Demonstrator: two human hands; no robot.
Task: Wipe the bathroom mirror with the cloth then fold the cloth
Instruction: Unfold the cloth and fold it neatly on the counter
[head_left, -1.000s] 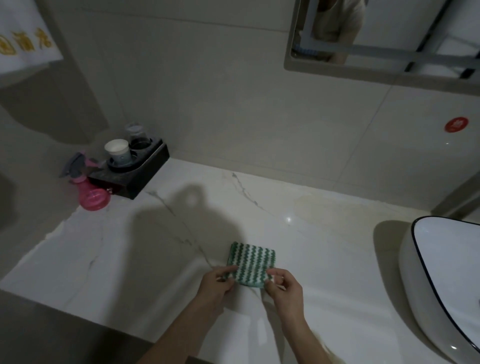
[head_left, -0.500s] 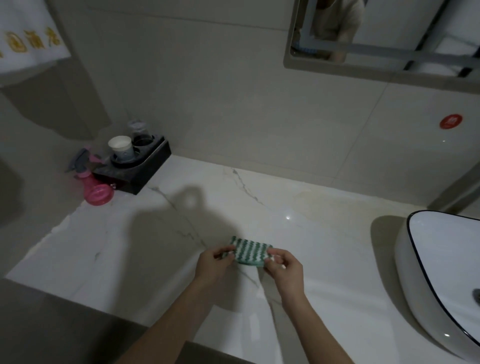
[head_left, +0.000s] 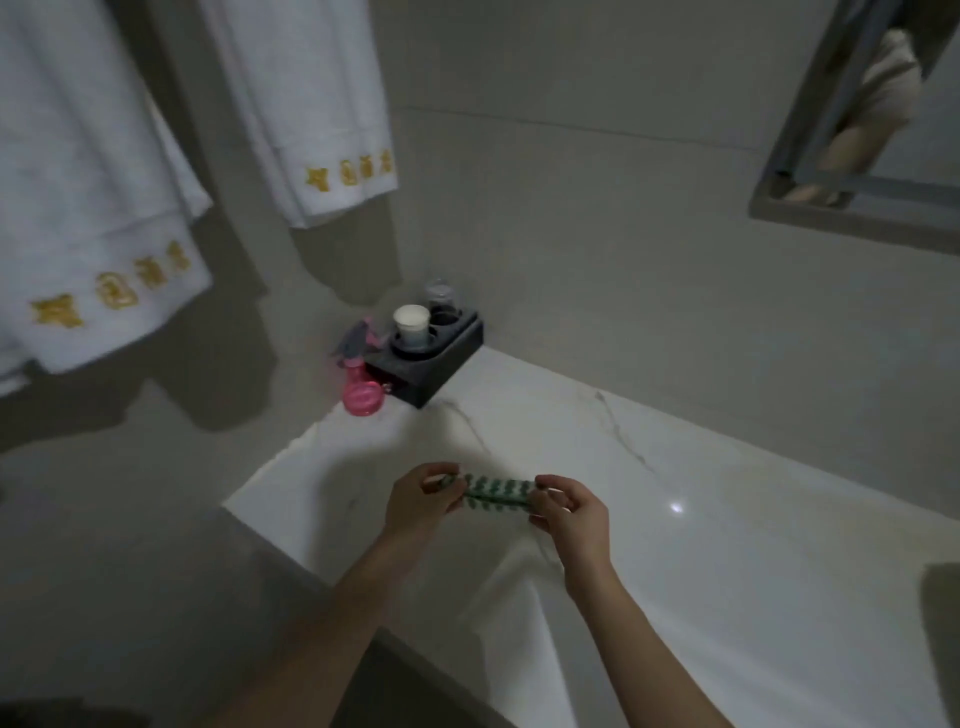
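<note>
I see the cloth (head_left: 497, 494), a green-and-white zigzag weave with a nubby, knitted look, folded into a narrow flat strip and held level just above the table (head_left: 727, 597). The left hand (head_left: 418, 506) pinches its left end, thumb and fingertips curled round the fold; the right hand (head_left: 571, 514) pinches its right end in the same manner. Each grip is therefore narrow and closed on fabric, and the strip spans the gap between the two hands, its short ends hidden inside the fingers. I cannot tell how many layers the fold has.

The table is a glossy white marble slab with thin grey veins and a sharp front-left corner; a small highlight gleams on it to the right of the right hand. At its far left corner stands a black, matte rectangular holder (head_left: 434, 358) with round wells, one holding a white paper cup (head_left: 411, 325) and another a clear cup (head_left: 440, 296). Just beside the holder, on its left, is a translucent pink spray bottle (head_left: 362, 387).

The wall is smooth beige tile. Two white terry towels (head_left: 104, 208) with gold embroidery hang at upper left. The mirror (head_left: 883, 130), grey-framed, shows at upper right, well apart from the cloth.
</note>
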